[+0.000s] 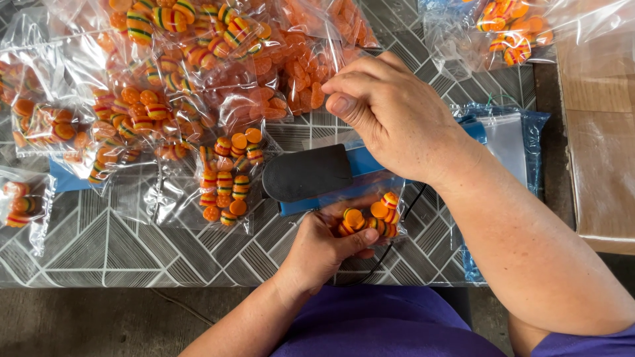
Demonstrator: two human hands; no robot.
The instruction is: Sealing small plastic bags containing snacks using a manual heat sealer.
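left hand [324,248] grips clear bag of orange striped candies [370,218] | right hand [390,116] closed, pressing blue heat sealer [311,175] | keep bag mouth flat, near surface's front edge

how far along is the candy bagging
Done: many sealed-looking candy bags piled on the table. In hand: left hand holds one bag of candies at the blue heat sealer, right hand above it. Left: empty bags beside it.
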